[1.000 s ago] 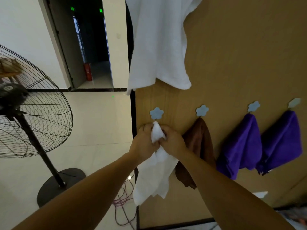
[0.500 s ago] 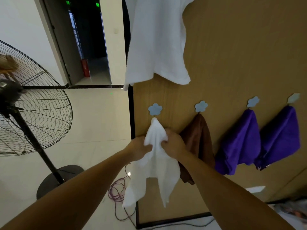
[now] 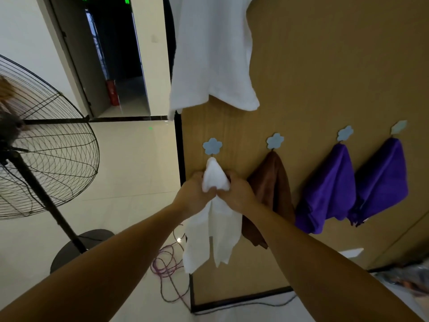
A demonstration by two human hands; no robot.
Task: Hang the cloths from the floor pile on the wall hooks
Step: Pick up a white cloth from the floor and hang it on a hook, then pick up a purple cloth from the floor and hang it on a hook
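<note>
- My left hand and right hand grip the soft white cloth, fingers curled, bunching its top into a peak to catch.
- That peak meets the blue flower-shaped wall hook, leftmost on the wooden panel.
- Rightward, a brown cloth and two purple cloths occupy the other hooks.

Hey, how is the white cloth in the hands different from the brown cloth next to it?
The white cloth is pale, the brown cloth dark. The left hand and right hand grip the white cloth, its tip at the leftmost hook; the brown cloth hangs from the second hook with no hand gripping it. Both taper to a point under blue flower hooks.
</note>
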